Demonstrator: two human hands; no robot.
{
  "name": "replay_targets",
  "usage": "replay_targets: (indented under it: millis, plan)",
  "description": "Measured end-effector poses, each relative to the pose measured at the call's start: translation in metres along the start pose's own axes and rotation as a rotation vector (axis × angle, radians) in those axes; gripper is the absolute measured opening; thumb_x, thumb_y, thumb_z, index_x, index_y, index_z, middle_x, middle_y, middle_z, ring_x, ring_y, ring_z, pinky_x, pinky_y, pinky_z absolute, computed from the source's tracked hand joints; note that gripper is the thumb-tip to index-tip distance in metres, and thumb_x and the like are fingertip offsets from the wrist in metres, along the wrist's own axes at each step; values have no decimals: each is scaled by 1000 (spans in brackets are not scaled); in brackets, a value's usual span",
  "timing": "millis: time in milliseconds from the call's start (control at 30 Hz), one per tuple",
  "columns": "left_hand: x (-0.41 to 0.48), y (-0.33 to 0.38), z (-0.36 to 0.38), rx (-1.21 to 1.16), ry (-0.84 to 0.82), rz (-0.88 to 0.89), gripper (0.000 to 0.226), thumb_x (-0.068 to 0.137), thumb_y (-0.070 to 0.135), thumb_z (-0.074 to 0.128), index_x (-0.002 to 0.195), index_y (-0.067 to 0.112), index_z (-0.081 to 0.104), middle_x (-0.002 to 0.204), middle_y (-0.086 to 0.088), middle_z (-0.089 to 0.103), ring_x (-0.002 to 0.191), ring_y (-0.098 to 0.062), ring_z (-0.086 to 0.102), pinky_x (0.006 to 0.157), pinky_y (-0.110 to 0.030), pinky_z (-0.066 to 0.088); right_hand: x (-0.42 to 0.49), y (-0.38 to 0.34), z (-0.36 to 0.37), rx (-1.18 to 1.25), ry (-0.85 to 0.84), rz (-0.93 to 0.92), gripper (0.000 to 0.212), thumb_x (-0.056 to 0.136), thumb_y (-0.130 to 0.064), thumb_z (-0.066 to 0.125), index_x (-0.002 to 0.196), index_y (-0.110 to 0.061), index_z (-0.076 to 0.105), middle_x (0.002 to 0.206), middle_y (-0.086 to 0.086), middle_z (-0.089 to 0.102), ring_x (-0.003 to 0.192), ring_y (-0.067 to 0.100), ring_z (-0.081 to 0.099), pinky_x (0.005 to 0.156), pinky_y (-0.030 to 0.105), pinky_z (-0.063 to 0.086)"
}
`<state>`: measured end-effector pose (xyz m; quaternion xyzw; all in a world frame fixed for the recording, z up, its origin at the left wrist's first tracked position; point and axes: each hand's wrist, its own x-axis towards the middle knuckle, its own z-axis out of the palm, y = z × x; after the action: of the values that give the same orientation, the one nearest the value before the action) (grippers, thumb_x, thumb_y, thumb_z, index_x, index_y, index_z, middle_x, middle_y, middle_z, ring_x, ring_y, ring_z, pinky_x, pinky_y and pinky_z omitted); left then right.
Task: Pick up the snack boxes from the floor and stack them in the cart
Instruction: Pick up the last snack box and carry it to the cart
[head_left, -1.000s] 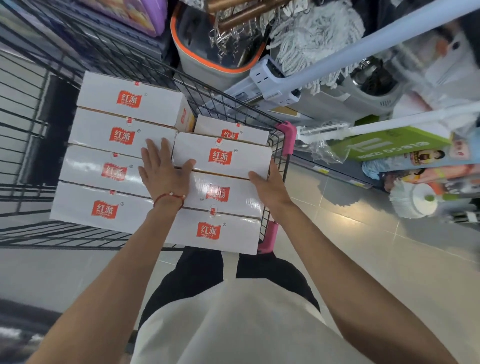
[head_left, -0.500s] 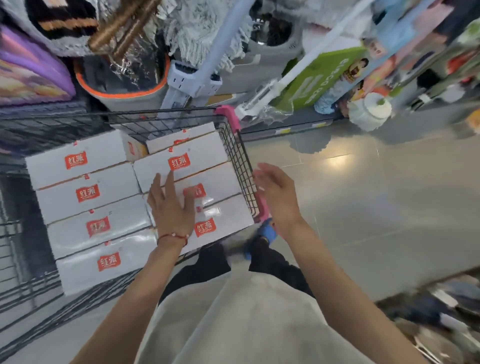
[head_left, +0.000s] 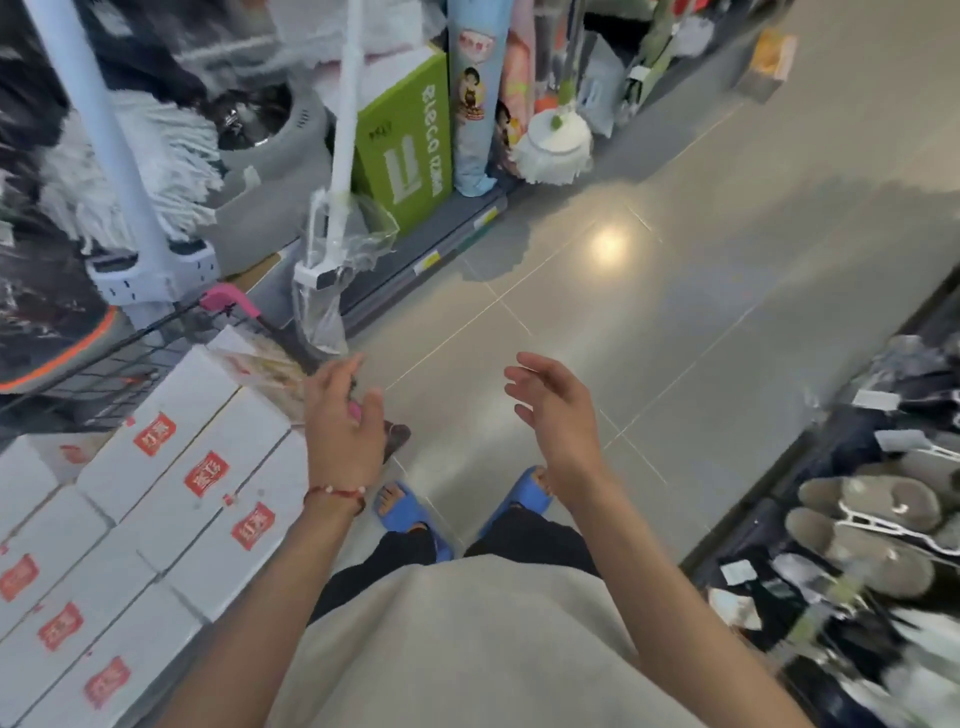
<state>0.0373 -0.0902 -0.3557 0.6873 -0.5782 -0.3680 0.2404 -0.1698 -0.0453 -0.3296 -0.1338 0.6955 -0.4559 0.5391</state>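
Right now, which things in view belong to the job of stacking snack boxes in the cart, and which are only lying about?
Belong to the job:
- snack boxes, stacked in rows
- cart, wire, pink corners
- left hand, open, empty
- right hand, open, empty

Only lying about:
- green box on the shelf
- white mop head
- grey slippers at right
- mop pole

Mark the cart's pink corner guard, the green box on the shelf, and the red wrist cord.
pink corner guard (head_left: 228, 301), head view, on its top bend.
green box (head_left: 410, 150), head view, on its printed front face.
red wrist cord (head_left: 335, 493), head view, on the strand across the left wrist.
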Motion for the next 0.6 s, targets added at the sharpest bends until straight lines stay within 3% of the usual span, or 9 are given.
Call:
replay_targets:
  millis: [100,167,267,433,600]
  plan:
    - [-1,45,46,-15,-49,64,38,98,15,56,135,21,57,141,-5,44,130,-18,45,111,-50,40,10,-9,-53,48,37,-2,24,102,-8,56,119,-21,69,113,-1,75,111,20,69,100,33,52]
    - [-1,77,76,-32,-91,93,37,97,16,57,133,26,58,138,-1,48,126,-18,49,108,-50,43,17,-17,-85,81,58,-4,25,101,-9,57,119,-20,68,115,2,74,112,21,69,102,35,52]
    - [1,121,121,-64,-172,127,36,96,12,57,128,27,61,131,3,49,120,-14,52,104,-40,47,28,-30,-130,127,115,-22,24,101,-10,58,119,-21,69,116,3,74,111,20,69,99,34,53]
    - [10,174,185,-113,-299,163,35,95,10,59,126,26,63,134,5,56,117,-9,57,82,-4,41,48,-46,-191,229,229,-16,23,101,-11,58,115,-24,69,112,-1,76,108,17,71,98,32,54]
    - [40,221,244,-150,-402,195,31,96,8,59,124,19,65,129,2,63,111,-13,62,78,1,42,84,-65,-238,298,330,4,23,101,-11,57,118,-23,69,110,-4,76,102,13,71,93,29,53]
